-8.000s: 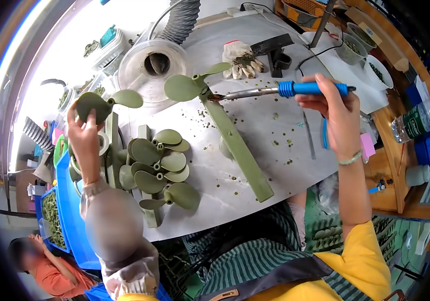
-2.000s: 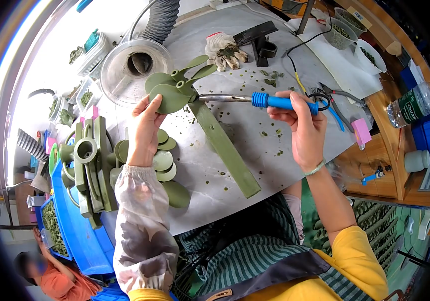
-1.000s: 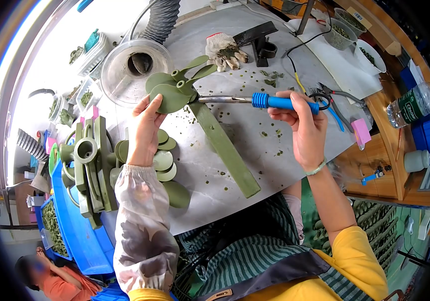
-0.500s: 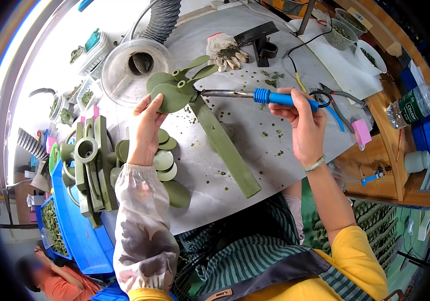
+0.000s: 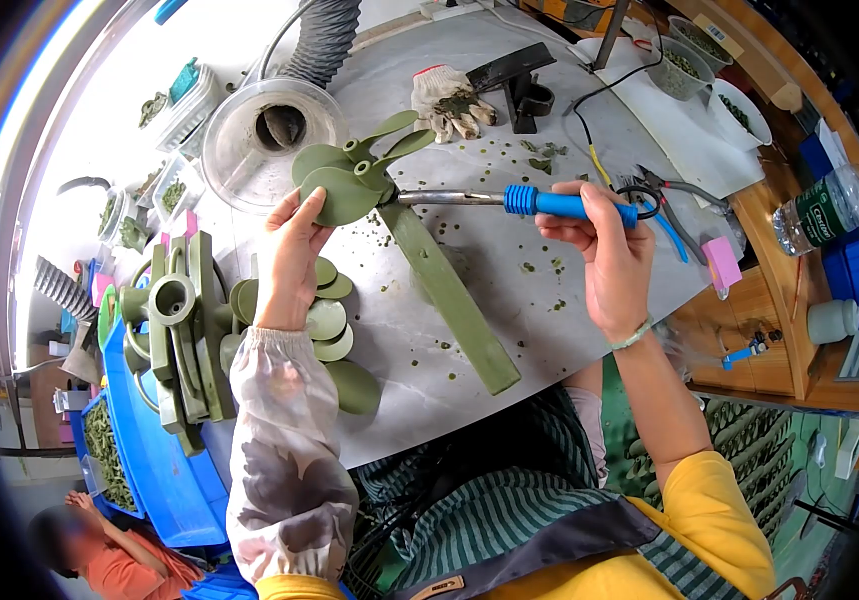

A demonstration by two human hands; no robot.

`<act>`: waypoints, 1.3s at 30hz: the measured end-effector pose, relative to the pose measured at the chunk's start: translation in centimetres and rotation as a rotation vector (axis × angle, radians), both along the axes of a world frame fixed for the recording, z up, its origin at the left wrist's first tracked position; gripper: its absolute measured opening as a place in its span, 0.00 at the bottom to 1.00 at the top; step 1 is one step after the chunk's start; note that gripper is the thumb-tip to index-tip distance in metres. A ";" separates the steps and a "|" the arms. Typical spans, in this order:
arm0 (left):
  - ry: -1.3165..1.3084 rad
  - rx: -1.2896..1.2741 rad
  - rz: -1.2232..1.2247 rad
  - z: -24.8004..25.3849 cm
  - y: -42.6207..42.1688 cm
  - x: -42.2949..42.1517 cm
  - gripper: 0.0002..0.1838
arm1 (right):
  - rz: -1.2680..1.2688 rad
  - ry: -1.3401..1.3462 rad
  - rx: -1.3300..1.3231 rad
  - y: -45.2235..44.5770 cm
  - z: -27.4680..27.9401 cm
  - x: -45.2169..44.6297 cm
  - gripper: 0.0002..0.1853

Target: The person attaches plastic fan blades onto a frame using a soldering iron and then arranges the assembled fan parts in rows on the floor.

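My left hand [image 5: 294,248] pinches the edge of a green propeller piece [image 5: 351,193], whose hub sits at the upper end of a long green bar [image 5: 459,300]. Another propeller piece [image 5: 321,161] shows just behind it. In my right hand [image 5: 604,250] is a blue-handled iron [image 5: 559,203], held like a pen. Its metal shaft points left, and the tip reaches the joint between the held propeller and the bar; the exact tip is hidden there. More green propellers [image 5: 326,319] lie beside my left wrist, next to a stack of green bars with a round hub [image 5: 171,298].
A clear round tub [image 5: 224,150] stands under a grey hose [image 5: 325,40]. Farther back are a stained glove [image 5: 446,100] and a black stand [image 5: 522,95]. Pliers [image 5: 684,215] lie at the right, near a bottle [image 5: 824,222]. A person in orange [image 5: 134,565] is at lower left.
Since the oldest frame, my left hand has brought a propeller from the left to the bar's upper end, and the view has shifted. Over the last second the iron's tip moved only slightly.
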State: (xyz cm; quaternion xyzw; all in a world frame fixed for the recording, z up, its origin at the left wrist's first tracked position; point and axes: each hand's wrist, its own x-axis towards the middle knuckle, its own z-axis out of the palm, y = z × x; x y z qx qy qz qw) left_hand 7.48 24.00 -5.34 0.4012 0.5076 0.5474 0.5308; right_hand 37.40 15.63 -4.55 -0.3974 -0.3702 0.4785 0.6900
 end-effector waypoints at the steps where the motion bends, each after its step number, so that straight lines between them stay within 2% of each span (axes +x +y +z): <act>1: 0.001 0.000 0.003 0.0 0.0 0.0 0.13 | -0.008 0.001 -0.003 0.0 0.1 -0.1 0.16; 10: 0.011 -0.002 0.006 0.0 -0.1 0.2 0.13 | -0.012 -0.027 0.042 0.5 -0.1 0.3 0.15; 26: 0.032 -0.013 0.008 0.0 0.1 0.3 0.13 | -0.106 -0.151 0.033 -1.1 3.3 3.6 0.16; 39: 0.005 -0.064 -0.024 0.4 -0.1 -0.3 0.18 | 0.041 -0.311 0.113 0.6 7.2 2.0 0.15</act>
